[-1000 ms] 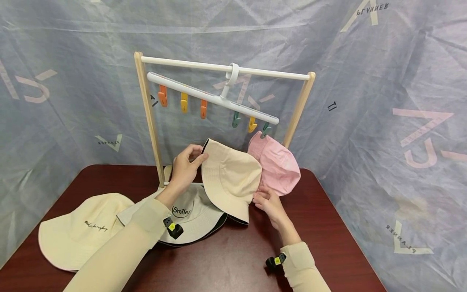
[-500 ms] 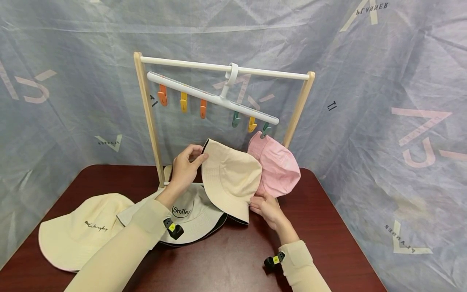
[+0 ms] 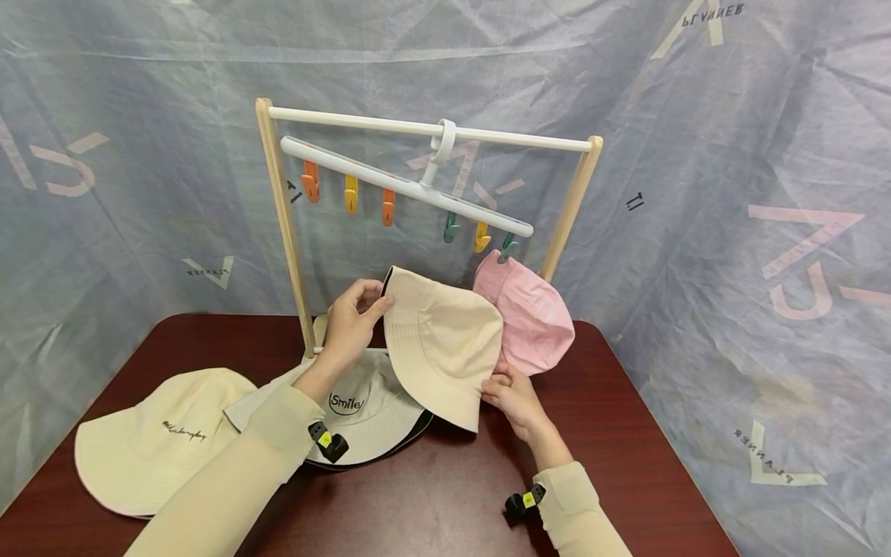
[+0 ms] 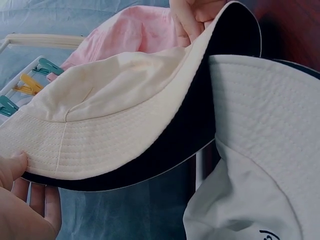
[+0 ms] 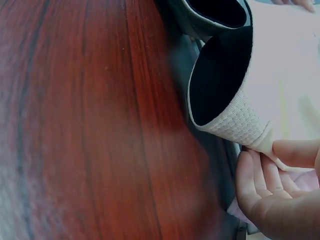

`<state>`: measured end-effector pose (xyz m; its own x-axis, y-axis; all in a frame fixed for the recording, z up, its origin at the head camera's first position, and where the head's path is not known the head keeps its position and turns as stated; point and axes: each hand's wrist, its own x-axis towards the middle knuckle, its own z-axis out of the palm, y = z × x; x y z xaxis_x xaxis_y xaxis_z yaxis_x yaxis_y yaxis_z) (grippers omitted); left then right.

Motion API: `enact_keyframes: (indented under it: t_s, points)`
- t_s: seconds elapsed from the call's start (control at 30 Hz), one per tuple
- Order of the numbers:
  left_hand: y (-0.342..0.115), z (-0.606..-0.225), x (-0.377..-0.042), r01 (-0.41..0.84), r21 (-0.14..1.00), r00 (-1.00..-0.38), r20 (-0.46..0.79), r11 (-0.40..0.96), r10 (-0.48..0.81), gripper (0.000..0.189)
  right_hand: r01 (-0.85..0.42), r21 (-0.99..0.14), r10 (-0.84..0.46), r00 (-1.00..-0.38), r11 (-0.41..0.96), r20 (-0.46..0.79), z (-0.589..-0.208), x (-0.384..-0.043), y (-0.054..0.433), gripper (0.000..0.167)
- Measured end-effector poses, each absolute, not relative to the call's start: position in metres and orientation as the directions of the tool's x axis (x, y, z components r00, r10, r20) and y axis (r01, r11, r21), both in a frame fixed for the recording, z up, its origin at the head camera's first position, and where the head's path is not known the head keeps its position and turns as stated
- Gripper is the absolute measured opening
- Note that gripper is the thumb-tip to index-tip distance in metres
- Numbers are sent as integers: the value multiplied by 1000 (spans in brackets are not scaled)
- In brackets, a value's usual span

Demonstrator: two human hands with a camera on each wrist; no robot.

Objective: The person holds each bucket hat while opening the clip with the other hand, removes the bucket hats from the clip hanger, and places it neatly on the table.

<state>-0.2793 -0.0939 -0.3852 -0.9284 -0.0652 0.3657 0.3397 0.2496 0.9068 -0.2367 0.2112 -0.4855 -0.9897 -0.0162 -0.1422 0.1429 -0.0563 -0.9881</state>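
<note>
A cream bucket hat (image 3: pixel 445 340) with a black lining is held up in front of the rack, tilted on its side. My left hand (image 3: pixel 351 321) pinches its upper left brim, thumb on the cream outside and fingers behind. At its lower right, my right hand (image 3: pixel 517 401) grips the cloth between thumb and fingers, as the right wrist view shows around the hat's edge (image 5: pixel 245 122). Right behind hangs a pink bucket hat (image 3: pixel 534 317), its brim in a green clip (image 3: pixel 509 247). Part of the pink hat is hidden by the cream one.
A white hanger bar (image 3: pixel 348 164) with several coloured clips hangs slanted from the wood-and-white rack (image 3: pixel 278 193). A pale hat marked "Smile" (image 3: pixel 376 429) lies below my left wrist. Further left, a cream hat with script (image 3: pixel 160 456) rests on the dark red table (image 3: pixel 431 503).
The cream hat has shifted slightly right and down at its lower corner, and its dark lining there no longer shows in the head view. My right hand has changed its hold slightly.
</note>
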Motion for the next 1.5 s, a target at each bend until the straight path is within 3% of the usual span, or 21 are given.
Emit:
enact_keyframes:
  t_s: [0.43, 0.87, 1.5]
  points:
    - [-100, -391, -263, 297, 935, -949, 312, 196, -51, 30, 100, -994, 19, -995, 46, -100, -474, -230, 225, 54]
    - [-100, -409, -246, 188, 982, -980, 189, 31, -55, 30, 54, -986, 29, -998, 158, -50, -456, -229, 248, 50]
    - [-100, -423, -218, 100, 995, -994, 101, -25, 34, 32, 44, -970, 31, -999, 240, -38, -437, -227, 265, 47]
